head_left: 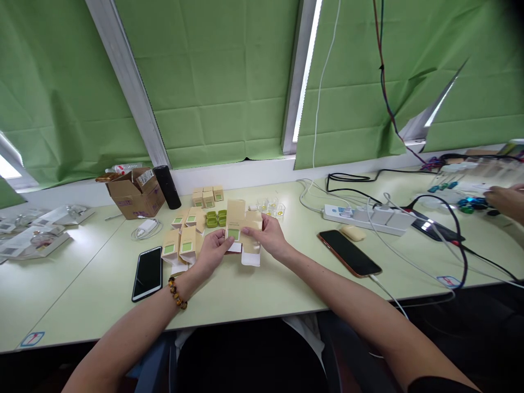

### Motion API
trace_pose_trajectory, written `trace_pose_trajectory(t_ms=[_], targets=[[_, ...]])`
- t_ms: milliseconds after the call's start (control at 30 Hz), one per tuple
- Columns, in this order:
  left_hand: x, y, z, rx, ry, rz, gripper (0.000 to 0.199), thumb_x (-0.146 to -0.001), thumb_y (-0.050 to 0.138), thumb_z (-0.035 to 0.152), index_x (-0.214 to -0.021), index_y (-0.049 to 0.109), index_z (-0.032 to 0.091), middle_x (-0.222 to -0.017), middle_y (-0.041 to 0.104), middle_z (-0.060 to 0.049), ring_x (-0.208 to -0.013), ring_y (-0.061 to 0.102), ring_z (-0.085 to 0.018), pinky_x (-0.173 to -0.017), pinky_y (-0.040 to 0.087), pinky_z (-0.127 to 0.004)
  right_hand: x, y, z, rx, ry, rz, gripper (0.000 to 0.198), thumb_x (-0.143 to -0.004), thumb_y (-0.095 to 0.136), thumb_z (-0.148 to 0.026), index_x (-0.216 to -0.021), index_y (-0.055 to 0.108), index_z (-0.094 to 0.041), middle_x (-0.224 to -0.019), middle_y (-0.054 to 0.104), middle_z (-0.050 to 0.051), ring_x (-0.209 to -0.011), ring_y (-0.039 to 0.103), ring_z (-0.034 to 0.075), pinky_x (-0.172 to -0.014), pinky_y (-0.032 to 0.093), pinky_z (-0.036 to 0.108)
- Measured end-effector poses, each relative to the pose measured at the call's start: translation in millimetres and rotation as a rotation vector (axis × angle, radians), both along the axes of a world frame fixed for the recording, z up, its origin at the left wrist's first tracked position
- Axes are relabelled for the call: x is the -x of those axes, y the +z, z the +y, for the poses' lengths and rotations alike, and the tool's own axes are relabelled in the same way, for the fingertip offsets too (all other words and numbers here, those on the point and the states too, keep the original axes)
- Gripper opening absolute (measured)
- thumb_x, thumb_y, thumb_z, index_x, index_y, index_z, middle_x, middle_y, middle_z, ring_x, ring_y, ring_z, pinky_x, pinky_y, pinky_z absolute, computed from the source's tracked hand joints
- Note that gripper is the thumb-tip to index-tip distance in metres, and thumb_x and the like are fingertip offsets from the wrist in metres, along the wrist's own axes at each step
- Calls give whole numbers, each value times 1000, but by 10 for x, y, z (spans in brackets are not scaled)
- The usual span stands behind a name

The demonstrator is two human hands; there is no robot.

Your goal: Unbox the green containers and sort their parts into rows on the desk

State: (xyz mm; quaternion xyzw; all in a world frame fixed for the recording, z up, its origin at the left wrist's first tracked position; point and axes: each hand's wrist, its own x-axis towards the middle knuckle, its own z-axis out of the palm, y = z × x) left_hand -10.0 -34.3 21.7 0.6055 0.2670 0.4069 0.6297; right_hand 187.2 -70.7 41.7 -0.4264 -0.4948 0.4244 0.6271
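Observation:
Between my hands, over the table's middle, is an unfolded beige carton with a small green window and white inner flaps. My left hand pinches its left side near the window, and my right hand grips its right panel with the thumb on top. Just left of my left hand stand several beige cartons with green windows, some with open flaps. Behind the held carton are small green square cups. Small clear cups with something yellowish in them stand behind my right hand.
Closed small boxes stand at the back, near a brown cardboard box and a black cylinder. Phones lie left and right. Cables run around a white power strip. Another person's hand is at far right.

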Motion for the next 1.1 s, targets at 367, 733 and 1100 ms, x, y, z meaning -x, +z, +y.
trace_pose_trajectory(t_ms=[367, 733, 1100], targets=[[-1, 56, 18, -55, 101, -67, 52, -83, 83, 56, -112, 69, 15, -107, 80, -12, -97, 78, -29, -93, 64, -51, -45, 10, 0, -134, 7, -55, 48, -82, 77, -69, -101, 69, -25, -97, 75, 5, -93, 69, 24, -85, 57, 37], [380, 236, 157, -1777, 737, 253, 29, -89, 69, 8, -107, 67, 30, -124, 79, -8, -105, 74, -24, -95, 51, -46, -124, -137, 151, -120, -198, -81, 32, -85, 72, -54, -98, 67, -25, -89, 69, 2, -80, 61, 21, -70, 47, 34], [361, 206, 150, -1772, 785, 371, 15, -88, 72, 13, -90, 69, 27, -100, 83, -5, -88, 71, -24, -87, 48, -45, -89, -119, 92, -209, -273, -322, 24, -84, 66, -31, -106, 64, -23, -87, 69, 1, -87, 64, 21, -79, 45, 36]])
